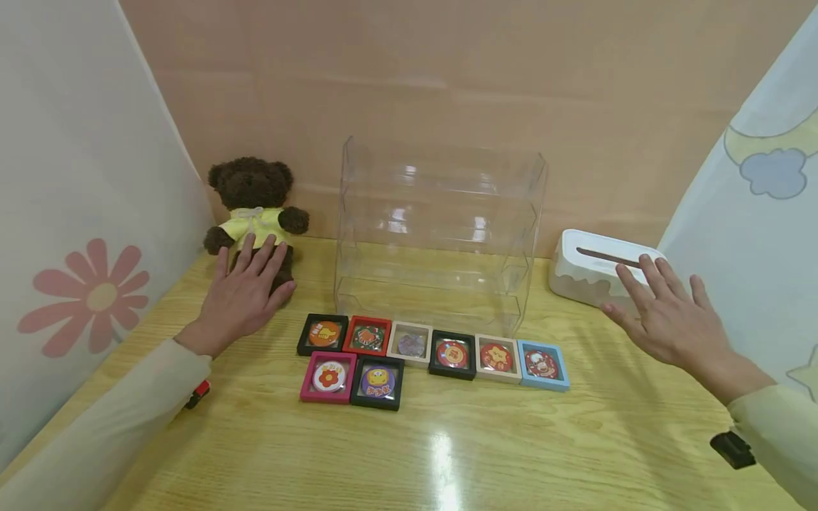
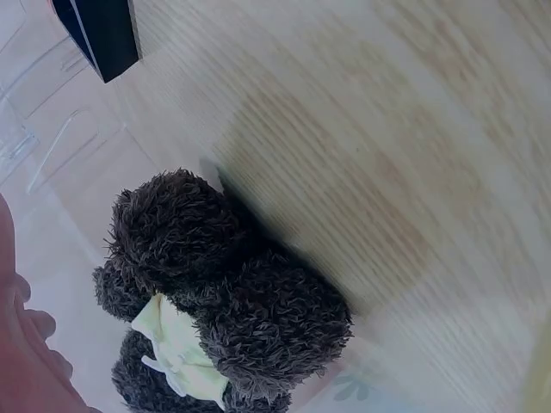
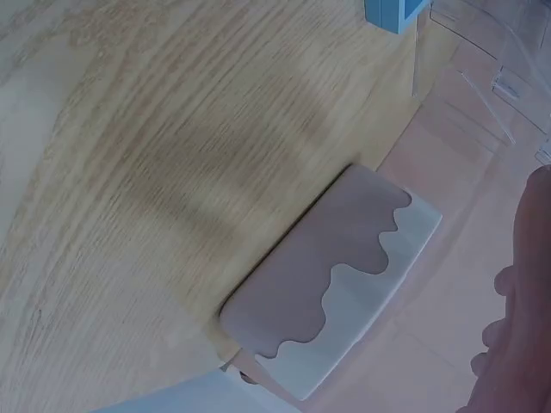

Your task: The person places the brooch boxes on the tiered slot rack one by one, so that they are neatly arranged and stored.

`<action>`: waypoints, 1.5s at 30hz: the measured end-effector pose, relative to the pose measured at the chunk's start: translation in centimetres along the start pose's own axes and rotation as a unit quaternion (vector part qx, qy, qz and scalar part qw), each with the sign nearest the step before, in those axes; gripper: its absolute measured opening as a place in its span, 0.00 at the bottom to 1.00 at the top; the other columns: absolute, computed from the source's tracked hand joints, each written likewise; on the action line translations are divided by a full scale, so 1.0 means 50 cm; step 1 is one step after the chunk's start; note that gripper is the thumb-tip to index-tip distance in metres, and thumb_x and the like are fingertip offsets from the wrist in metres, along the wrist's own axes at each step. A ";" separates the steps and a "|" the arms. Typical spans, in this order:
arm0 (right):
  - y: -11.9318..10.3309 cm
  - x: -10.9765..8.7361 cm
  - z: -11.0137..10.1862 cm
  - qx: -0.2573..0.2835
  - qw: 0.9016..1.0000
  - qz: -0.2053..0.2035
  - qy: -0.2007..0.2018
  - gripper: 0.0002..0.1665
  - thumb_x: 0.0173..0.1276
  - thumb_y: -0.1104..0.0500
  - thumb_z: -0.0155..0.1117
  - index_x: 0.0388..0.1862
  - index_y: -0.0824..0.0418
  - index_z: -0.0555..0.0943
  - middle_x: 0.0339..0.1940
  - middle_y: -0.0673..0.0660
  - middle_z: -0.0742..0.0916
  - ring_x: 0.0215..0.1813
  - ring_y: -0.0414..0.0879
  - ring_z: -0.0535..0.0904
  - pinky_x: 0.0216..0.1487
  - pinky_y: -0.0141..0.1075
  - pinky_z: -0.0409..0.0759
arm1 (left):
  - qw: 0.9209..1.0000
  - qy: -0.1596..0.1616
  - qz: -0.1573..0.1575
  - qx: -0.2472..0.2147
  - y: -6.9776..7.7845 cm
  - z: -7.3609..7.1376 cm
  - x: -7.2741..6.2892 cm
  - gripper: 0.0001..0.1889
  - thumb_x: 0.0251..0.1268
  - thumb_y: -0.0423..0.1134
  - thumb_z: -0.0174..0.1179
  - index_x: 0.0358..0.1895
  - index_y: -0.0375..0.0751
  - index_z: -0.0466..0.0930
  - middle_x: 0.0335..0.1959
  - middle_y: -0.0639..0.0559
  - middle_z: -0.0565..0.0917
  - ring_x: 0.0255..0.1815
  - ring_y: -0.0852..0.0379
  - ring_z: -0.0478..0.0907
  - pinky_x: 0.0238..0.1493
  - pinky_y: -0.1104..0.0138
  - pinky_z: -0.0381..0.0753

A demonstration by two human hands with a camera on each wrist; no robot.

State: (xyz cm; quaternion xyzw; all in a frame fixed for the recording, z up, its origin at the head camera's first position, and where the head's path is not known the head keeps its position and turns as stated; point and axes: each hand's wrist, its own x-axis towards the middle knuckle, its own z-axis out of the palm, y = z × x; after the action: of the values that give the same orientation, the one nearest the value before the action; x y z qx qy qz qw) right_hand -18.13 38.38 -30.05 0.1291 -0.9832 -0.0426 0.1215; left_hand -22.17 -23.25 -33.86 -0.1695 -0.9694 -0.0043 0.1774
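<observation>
Both hands are raised over the table with fingers straight and hold nothing. In the head view the left hand [image 1: 239,298] hovers before a brown teddy bear [image 1: 251,186] in a yellow top, hiding part of its legs. The right hand [image 1: 677,323] is spread in front of a white tissue box [image 1: 607,248] and covers its right end. Between the hands lie several small square framed badges in two rows, among them a pink frame [image 1: 329,377], a red frame [image 1: 367,334] and a light blue frame [image 1: 542,365]. Behind them stands a clear tiered acrylic rack [image 1: 441,227].
The wooden table [image 1: 307,461] meets a peach backdrop [image 1: 447,57] behind the rack. A white cloth with a pink flower [image 1: 102,297] hangs at the left, another with a cloud [image 1: 773,174] at the right. Black camera mounts sit near both wrists.
</observation>
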 end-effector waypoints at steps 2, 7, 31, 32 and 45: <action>-0.003 0.003 0.003 0.015 1.000 -0.015 -0.005 0.43 0.74 0.38 0.45 0.77 0.61 0.48 0.74 0.70 0.49 0.74 0.61 0.34 0.66 0.64 0.24 | 1.000 -0.002 0.001 -0.007 0.000 0.001 0.001 0.36 0.75 0.59 0.39 0.75 0.38 0.49 0.75 0.41 0.48 0.74 0.43 0.32 0.68 0.39 0.32; -0.026 0.001 0.029 0.119 0.988 -0.090 -0.032 0.38 0.70 0.46 0.58 0.68 0.69 0.64 0.65 0.73 0.67 0.63 0.71 0.63 0.58 0.66 0.62 | 0.991 -0.012 0.025 -0.130 0.003 0.006 0.021 0.36 0.77 0.56 0.37 0.75 0.36 0.42 0.75 0.39 0.44 0.73 0.37 0.36 0.66 0.35 0.38; -0.063 -0.036 0.115 0.354 0.917 -0.159 -0.088 0.27 0.51 0.60 0.77 0.49 0.68 0.80 0.38 0.53 0.83 0.36 0.42 0.78 0.30 0.32 0.80 | 0.842 0.154 -0.003 -0.517 0.126 0.004 0.136 0.21 0.67 0.28 0.57 0.62 0.30 0.70 0.61 0.40 0.72 0.55 0.44 0.76 0.50 0.61 0.78; -0.062 -0.037 0.114 0.355 0.919 -0.151 -0.083 0.25 0.51 0.61 0.77 0.48 0.67 0.80 0.37 0.52 0.84 0.35 0.41 0.79 0.30 0.32 0.81 | 0.842 0.158 -0.010 -0.516 0.133 -0.004 0.134 0.20 0.67 0.27 0.57 0.61 0.28 0.71 0.60 0.39 0.73 0.54 0.44 0.76 0.49 0.62 0.79; -0.023 -0.042 0.046 0.435 0.898 -0.033 -0.061 0.03 0.61 0.68 0.68 0.32 0.63 0.86 0.35 0.53 0.87 0.33 0.42 0.84 0.32 0.33 0.84 | 0.793 0.164 -0.037 -0.586 0.169 -0.013 0.144 0.16 0.63 0.26 0.61 0.53 0.27 0.78 0.50 0.35 0.79 0.41 0.52 0.83 0.38 0.70 0.83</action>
State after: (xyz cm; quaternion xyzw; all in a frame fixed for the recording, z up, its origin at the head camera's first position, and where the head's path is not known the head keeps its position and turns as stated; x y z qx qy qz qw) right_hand -16.45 37.94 -32.89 0.1984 -0.9043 0.3780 -0.0088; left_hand -25.47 -13.01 -31.19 -0.2019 -0.7436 -0.6053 0.1998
